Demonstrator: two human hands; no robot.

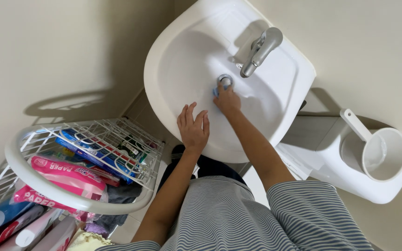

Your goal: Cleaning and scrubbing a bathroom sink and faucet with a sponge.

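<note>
Head view: a bathroom is seen from above.
Sink (173, 69): white, at the upper centre of the frame.
Tap (261, 49): metal, at the sink's rear, with the spout turned toward the drain (224, 80).
Right hand (226, 98): closed around a small blue cloth (215, 91), which is pressed to the basin just beside the drain.
Left hand (193, 128): nothing is held; the fingers are spread flat on the basin's front slope.
Rack (47, 186): white wire, at the lower left, filled with packets and bottles.
Dipper (380, 151): white, rested on a white tank at the right.
Risk: the cloth could be pushed into the open drain; the bracing palm could slip on wet porcelain.
</note>
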